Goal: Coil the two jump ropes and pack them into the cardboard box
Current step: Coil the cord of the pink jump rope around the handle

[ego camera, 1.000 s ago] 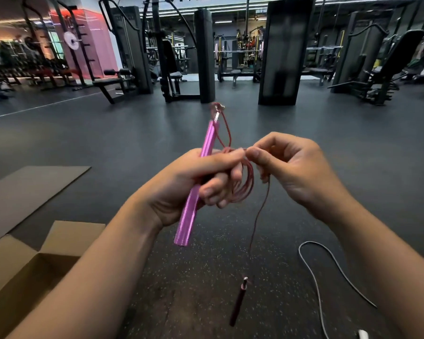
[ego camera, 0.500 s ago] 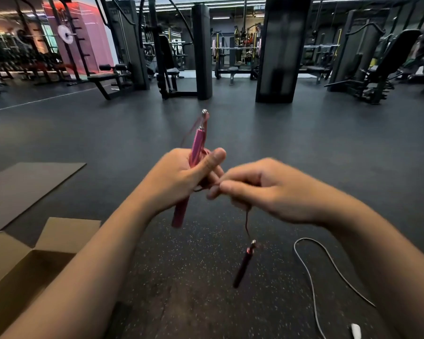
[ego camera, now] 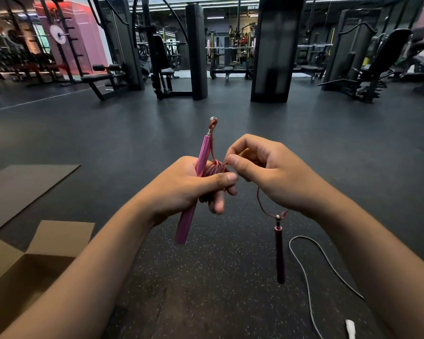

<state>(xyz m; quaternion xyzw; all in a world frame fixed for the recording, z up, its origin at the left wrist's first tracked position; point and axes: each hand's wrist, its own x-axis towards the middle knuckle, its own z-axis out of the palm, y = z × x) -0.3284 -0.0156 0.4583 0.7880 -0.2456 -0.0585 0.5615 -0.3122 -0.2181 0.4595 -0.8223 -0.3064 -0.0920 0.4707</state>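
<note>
Above gym floor: left hand clamps pink handle and coil, anchoring wraps. Right hand fingers pinched on cord, feeding tail; second handle dangles.

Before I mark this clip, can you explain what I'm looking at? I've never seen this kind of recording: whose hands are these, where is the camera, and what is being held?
There is no machine here. The one picture comes from a wide-angle camera worn on a person's head, looking forward and down, so both bare arms reach in from the bottom edge. The setting is a gym with a dark rubber floor.

The left hand grips a pink handle with red cord wound around it in loops. The right hand pinches that cord at the coil. The rope's second handle, darker, hangs below on a short free length.

On the floor lie a grey rope at the right, not yet coiled, and an open cardboard box at the lower left, with a flat brown sheet beyond it.
</note>
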